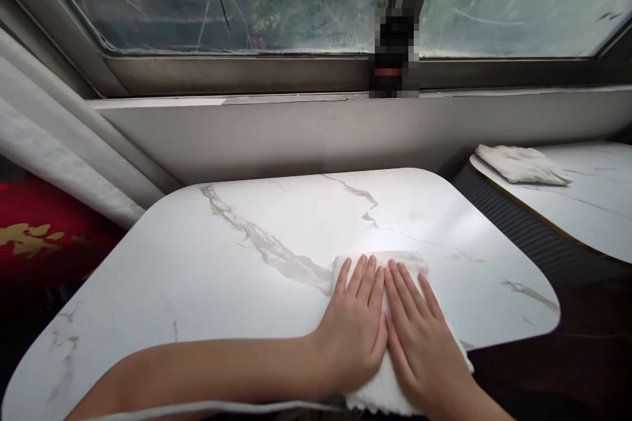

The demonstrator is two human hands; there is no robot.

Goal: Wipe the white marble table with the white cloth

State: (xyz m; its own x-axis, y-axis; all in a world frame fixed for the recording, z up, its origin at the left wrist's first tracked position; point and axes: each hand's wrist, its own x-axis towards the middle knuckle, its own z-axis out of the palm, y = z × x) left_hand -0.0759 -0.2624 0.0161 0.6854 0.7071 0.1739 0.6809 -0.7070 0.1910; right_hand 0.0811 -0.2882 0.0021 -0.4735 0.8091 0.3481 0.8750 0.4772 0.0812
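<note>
A white cloth point(380, 391) lies flat on a white, marble-patterned table point(306, 223), near its front right part. My left hand point(350, 325) rests palm down on the cloth with its fingers stretched out. Right beside it, my right hand point(419, 329) also presses flat on the cloth, fingers extended. The two hands touch or nearly touch along their inner sides. Much of the cloth is hidden beneath them, and its frayed lower edge hangs at the table's front.
Another marble-patterned table point(602, 210) stands at the right, with a folded white cloth point(523, 164) on its corner. Behind are a window point(237, 6) and its sill point(296, 100). A pale curtain point(64, 125) and red fabric point(44, 230) with gold pattern are at the left.
</note>
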